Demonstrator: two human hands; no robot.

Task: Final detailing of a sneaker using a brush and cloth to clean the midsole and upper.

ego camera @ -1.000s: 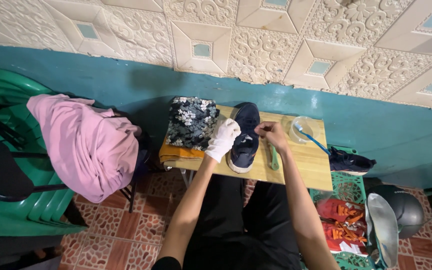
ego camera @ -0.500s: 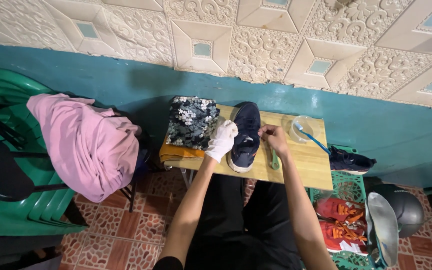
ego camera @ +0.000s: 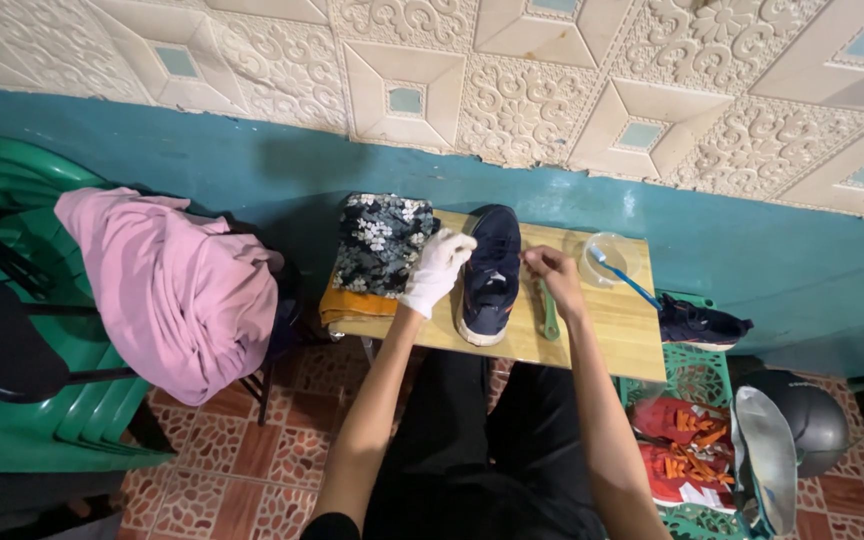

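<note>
Head view: gloved left hand (ego camera: pixel 439 270) still steadies the shoe (ego camera: pixel 490 272); right hand (ego camera: pixel 552 280), at 3 o'clock, has shifted slightly, seemingly gripping a green brush (ego camera: pixel 549 315).

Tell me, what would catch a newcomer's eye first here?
Likely the dark blue shoe in the middle of the small wooden table, with the left hand, wrapped in white cloth, against its side and the right hand at its other side. Next, the pink cloth draped over a green chair on the left.
</note>
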